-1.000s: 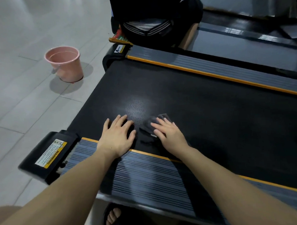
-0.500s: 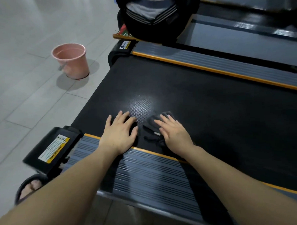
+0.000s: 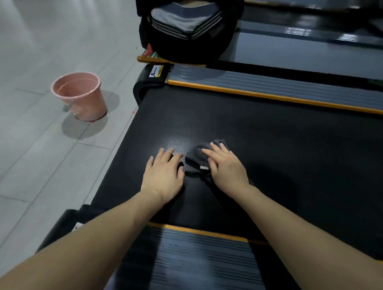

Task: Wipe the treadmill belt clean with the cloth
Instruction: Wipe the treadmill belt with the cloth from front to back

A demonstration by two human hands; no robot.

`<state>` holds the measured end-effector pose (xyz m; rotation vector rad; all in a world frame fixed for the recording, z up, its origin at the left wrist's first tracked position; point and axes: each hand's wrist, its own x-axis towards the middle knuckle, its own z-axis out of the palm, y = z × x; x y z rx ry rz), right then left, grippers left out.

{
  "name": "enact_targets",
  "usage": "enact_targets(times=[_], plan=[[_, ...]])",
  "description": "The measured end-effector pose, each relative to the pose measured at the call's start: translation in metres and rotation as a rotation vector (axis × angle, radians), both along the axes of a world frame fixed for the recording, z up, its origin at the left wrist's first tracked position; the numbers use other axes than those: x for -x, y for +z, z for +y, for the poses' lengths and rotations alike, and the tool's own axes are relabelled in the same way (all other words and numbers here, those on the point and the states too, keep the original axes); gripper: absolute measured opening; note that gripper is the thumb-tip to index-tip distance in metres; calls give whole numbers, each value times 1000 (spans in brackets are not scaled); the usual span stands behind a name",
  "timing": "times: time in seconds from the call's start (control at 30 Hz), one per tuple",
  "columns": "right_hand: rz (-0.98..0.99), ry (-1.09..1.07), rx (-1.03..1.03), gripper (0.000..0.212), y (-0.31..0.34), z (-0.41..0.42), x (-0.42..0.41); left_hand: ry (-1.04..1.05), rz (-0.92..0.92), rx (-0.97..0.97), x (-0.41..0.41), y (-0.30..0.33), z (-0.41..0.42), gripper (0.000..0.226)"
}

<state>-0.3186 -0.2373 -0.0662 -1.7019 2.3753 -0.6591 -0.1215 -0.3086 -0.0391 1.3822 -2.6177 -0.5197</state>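
The black treadmill belt [image 3: 284, 154] runs across the head view between two grey side rails edged in orange. A crumpled dark grey cloth [image 3: 196, 155] lies on the belt near its left end. My right hand [image 3: 226, 165] presses flat on the cloth with straight fingers, covering its right half. My left hand [image 3: 165, 174] rests flat on the bare belt just left of the cloth, fingers spread. A pale sheen shows on the belt ahead of my left fingertips.
A pink bucket [image 3: 81, 95] stands on the grey tiled floor to the left of the treadmill. A person in dark clothes [image 3: 188, 25] sits at the far rail's left end. The near rail [image 3: 201, 263] lies under my forearms. Another treadmill deck [image 3: 313, 49] lies beyond.
Both hands and the cloth have slid away from the near rail toward the middle of the belt. The view has leaned forward over the treadmill.
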Motion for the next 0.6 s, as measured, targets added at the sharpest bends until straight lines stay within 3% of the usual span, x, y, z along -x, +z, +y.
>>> enact_targets(times=[0.2,0.6], plan=[[-11,-121,71,36,-4,-49,13,-63,-26,27,15,-5,-75,46],[19,-372,12,39,-7,-159,74,-144,12,131,56,-30,-213,41]])
